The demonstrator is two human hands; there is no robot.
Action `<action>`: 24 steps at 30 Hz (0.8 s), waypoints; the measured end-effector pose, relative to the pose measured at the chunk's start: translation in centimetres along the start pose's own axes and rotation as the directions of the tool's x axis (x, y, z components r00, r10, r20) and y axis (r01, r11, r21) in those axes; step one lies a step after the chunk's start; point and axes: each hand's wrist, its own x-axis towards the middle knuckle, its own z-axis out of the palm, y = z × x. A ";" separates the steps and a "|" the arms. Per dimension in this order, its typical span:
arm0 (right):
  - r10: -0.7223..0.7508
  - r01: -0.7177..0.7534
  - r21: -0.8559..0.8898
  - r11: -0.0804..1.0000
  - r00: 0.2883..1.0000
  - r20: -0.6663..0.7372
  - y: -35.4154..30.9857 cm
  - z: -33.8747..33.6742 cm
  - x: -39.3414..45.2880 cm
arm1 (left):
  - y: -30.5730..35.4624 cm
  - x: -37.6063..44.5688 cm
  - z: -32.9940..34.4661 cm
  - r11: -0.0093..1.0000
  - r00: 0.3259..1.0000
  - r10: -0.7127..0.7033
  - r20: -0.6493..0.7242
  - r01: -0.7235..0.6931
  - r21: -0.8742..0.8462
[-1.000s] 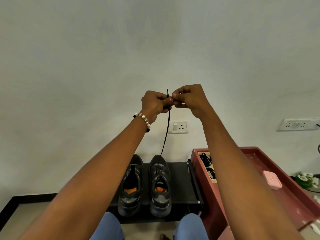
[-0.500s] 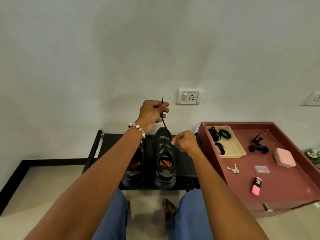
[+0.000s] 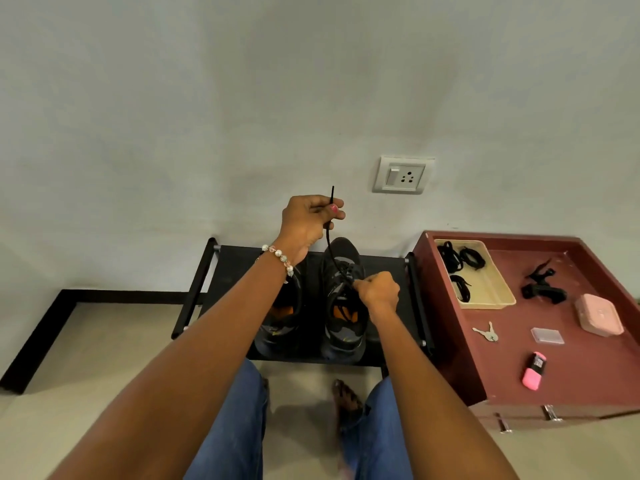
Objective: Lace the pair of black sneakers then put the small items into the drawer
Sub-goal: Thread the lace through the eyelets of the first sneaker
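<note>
Sneakers point(image 3: 343, 299) paired on rack point(image 3: 242, 265); lace point(image 3: 329, 233) pinched high in left hand point(image 3: 310, 220), right hand point(image 3: 379, 289) pinching lace at eyelets, cabinet point(image 3: 450, 341) at three o'clock.

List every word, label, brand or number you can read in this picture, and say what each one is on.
No text here reads clearly.
Pink case: faint embossed marking on the lid, too blurred to read.
Pink highlighter: dark label with pale print, too small to read.
Clear plastic box: no legible marking.
Wall socket: no lettering visible.
Right sneaker: no brand legible.
</note>
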 end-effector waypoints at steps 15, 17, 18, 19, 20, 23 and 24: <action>-0.257 0.234 0.164 0.958 0.956 0.138 -12.3 -12.8 -6.2 | 6.0 -1.9 0.6 0.989 0.989 0.149 0.020 -0.149 -0.020; -0.315 0.304 0.105 0.947 0.943 0.109 -14.0 -14.6 -7.6 | 7.3 -2.2 0.7 0.985 0.985 0.172 0.021 -0.172 -0.022; -0.347 0.338 0.101 0.936 0.933 0.092 -14.8 -15.3 -8.3 | 7.9 -2.4 0.8 0.983 0.983 0.181 0.020 -0.180 -0.026; -0.378 0.370 0.107 0.923 0.923 0.075 -15.5 -16.0 -8.8 | 8.5 -2.5 0.8 0.981 0.981 0.191 0.018 -0.191 -0.031; -0.405 0.396 0.121 0.910 0.912 0.062 -16.2 -16.7 -9.2 | 9.0 -2.6 0.9 0.979 0.980 0.199 0.015 -0.199 -0.033; -0.469 0.457 0.179 0.871 0.882 0.033 -17.4 -18.0 -9.9 | 10.4 -2.7 1.2 0.975 0.976 0.218 0.008 -0.218 -0.034; -0.488 0.474 0.198 0.858 0.873 0.022 -17.7 -18.4 -10.0 | 10.9 -2.7 1.3 0.974 0.975 0.223 0.006 -0.223 -0.039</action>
